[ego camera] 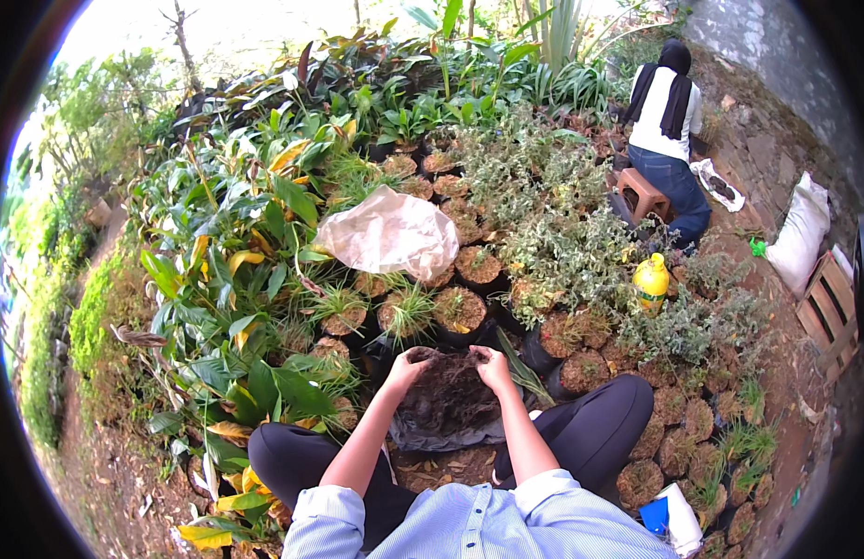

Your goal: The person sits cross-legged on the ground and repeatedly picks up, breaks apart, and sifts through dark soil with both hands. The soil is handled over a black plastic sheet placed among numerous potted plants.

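Note:
Dark, crumbly soil (451,398) is heaped on a sheet or bag of black plastic (439,440) between my bent knees. At the far left of the heap is my left hand (409,369), its fingers soiled and turned inward. My right hand (493,367) is at the far right of the heap, fingertips dirty and pointing at the other hand. Both hands touch the soil or the plastic's edge; whether the fingers grip anything is not clear. Just beyond them stand black plant bags of soil, one with a yellow leaf on top (461,311) and one with grassy shoots (407,311).
A pale plastic sheet (393,234) lies over the bags ahead. Leafy plants (229,307) crowd the left. At right are a yellow bottle (651,279), a white sack (799,230) and a wooden crate (829,311). Another person (661,133) is by a brown stool (642,193).

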A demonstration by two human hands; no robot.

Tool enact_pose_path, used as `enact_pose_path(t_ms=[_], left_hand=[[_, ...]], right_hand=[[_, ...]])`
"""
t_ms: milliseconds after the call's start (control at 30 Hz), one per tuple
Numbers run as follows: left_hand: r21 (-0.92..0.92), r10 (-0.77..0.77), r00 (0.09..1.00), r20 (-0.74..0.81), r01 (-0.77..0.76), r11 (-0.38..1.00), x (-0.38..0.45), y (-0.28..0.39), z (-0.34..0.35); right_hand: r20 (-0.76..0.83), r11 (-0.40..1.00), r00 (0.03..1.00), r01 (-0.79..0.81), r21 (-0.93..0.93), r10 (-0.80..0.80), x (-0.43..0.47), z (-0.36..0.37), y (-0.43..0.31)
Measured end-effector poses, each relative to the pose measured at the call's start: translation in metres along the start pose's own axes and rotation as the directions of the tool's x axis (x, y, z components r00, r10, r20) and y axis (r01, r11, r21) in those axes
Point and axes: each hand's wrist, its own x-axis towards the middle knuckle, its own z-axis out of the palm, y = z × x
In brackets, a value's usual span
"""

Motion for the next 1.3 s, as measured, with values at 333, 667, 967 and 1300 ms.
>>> enact_pose_path(t_ms=[333, 667, 967, 1300], left_hand=[[0.155, 0.155, 0.986, -0.058, -0.144, 0.977, -0.005, -0.018, -0.014], [-0.1, 0.023, 0.999, -0.031, -0.026, 0.995, -0.011, 0.0, 0.001], [0.323, 0.278, 0.956, -0.091, -0.236, 0.916, -0.013, -0.009, 0.0], [0.354, 0.273, 0.955, -0.113, -0.218, 0.91, -0.013, -0.006, 0.007]], right_hand=[[0.23, 0.98, 0.958, 0.137, 0.147, -0.169, -0.047, 0.039, -0.082], [0.094, 0.985, 0.992, 0.069, 0.16, -0.085, -0.052, 0.046, -0.085], [0.073, 0.967, 0.997, 0.003, 0.254, -0.023, -0.06, 0.051, -0.097], [-0.042, 0.938, 0.997, -0.048, 0.343, 0.066, -0.055, 0.043, -0.1]])
